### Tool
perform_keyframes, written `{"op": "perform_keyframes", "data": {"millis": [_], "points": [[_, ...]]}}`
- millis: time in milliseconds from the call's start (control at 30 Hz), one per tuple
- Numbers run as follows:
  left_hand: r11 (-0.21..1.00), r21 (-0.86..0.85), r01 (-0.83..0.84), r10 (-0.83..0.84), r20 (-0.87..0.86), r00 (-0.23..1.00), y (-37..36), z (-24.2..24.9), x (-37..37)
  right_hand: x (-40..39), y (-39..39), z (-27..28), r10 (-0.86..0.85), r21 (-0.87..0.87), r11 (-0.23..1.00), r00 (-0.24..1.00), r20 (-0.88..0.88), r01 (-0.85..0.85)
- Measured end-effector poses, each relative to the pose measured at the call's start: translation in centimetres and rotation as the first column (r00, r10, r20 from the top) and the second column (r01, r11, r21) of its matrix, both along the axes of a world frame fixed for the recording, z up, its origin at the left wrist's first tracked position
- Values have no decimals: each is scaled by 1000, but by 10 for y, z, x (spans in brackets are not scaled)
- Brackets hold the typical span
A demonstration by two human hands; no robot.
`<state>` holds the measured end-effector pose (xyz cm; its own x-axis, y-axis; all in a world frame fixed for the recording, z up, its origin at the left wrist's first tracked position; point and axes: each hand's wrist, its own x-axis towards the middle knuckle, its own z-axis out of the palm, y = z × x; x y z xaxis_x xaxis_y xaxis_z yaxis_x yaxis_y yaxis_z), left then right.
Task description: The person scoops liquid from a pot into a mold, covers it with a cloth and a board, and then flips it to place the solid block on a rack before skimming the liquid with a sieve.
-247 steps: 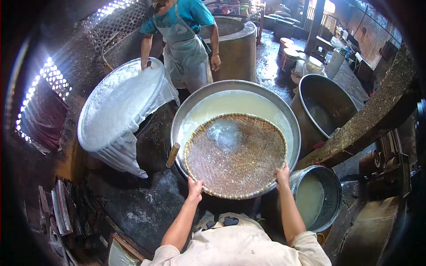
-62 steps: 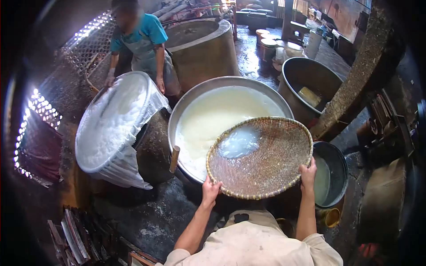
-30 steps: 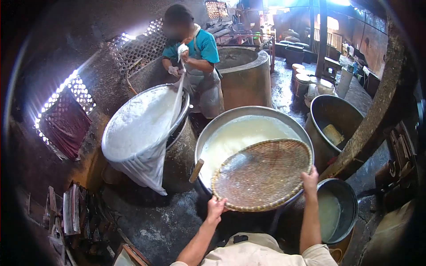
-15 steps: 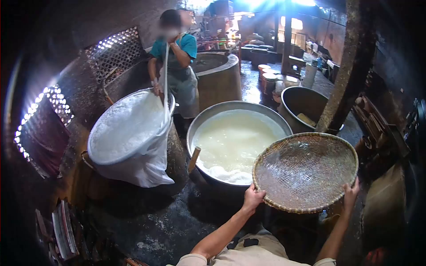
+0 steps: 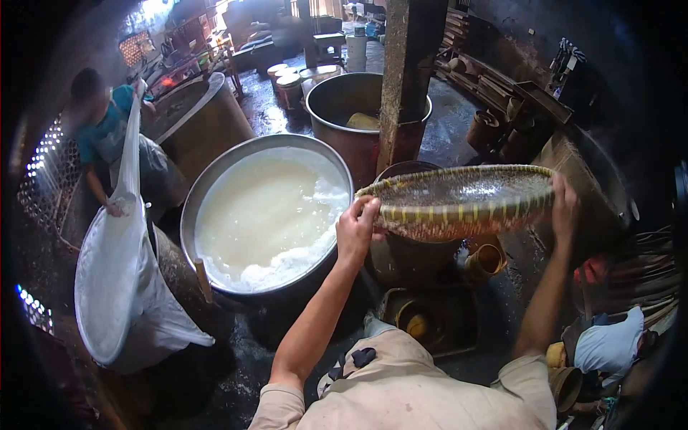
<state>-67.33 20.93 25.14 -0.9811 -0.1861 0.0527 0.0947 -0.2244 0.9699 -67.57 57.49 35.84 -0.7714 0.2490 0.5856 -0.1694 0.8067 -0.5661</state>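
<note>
A round, shallow woven basket tray (image 5: 466,215) is raised in front of me, tilted so its striped rim and underside show. My left hand (image 5: 356,229) is closed on the left edge, thumb on the rim. On the far right edge, my right hand (image 5: 564,204) grips the rim, its fingers partly hidden. The tray hangs above a dark drum (image 5: 405,261), hiding part of its mouth. Left of my left hand stands a wide metal vat (image 5: 188,233) of cloudy, pale liquid (image 5: 265,208) with white foam at the near side.
At left, a co-worker (image 5: 107,136) in a teal shirt holds up white cloth (image 5: 161,315) draped over a round vessel. A wooden post (image 5: 393,107) rises beside a large metal tub (image 5: 337,147). Low down are a yellowish bucket (image 5: 486,259) and a floor tray (image 5: 455,347). Buckets (image 5: 289,92) stand farther back.
My view has turned right. The basket tray has gone from facing me beside the vat to a flatter tilt over the drum, both hands still on it. The co-worker's cloth is still held up.
</note>
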Motion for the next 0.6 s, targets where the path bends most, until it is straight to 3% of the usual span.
{"op": "perform_keyframes", "data": {"millis": [100, 133, 200, 233, 267, 300, 333, 367, 400, 467, 533, 567, 600], "points": [[981, 90, 175, -180, 50, 982, 0, 22, -47, -58, -12, 55, -15, -3, 1000, 988, 151, 15], [981, 86, 173, -177, 38, 984, -1, 26, -64, -75, -21, 75, -124, 225, 970, 982, 139, 91], [992, 37, 124, -125, 42, 991, 0, 25, -98, -125, -27, 92, -225, 336, 928, 960, 166, 160], [991, 65, 121, -124, 48, 991, -2, 19, -115, -152, -33, 96, -252, 279, 944, 934, 255, 178], [991, 61, 116, -118, 40, 992, -4, 15, -126, -209, -16, 69, -260, 365, 909, 958, 124, 199], [986, 138, 89, -95, 35, 995, -4, 9, -130, -216, -42, 69, -178, 445, 894, 955, 239, 56], [974, 217, 61, -70, 31, 997, -6, -1, -133, -239, -59, 42, -252, 468, 874, 946, 204, 132], [978, 155, 136, -141, 21, 990, -13, -24, -135, -256, -75, 20, -68, 464, 882, 954, 293, -80], [975, 90, 205, -208, 20, 978, -22, -51, -125, -304, -76, -39, 42, 346, 925, 948, 315, -156], [960, 43, 277, -279, 232, 932, -35, -98, -79, -299, -117, -79, 54, 249, 954, 909, 412, -169], [956, 126, 266, -295, 432, 852, -64, -179, -20, -303, -142, -128, -14, 219, 973, 921, 388, -77], [968, 199, 154, -234, 493, 838, -83, -225, 20, -302, -148, -139, 10, 214, 971, 918, 397, -103], [997, 75, -37, -19, 640, 768, -99, -262, 66, -303, -152, -146, -108, 286, 958, 930, 352, 3]]}}
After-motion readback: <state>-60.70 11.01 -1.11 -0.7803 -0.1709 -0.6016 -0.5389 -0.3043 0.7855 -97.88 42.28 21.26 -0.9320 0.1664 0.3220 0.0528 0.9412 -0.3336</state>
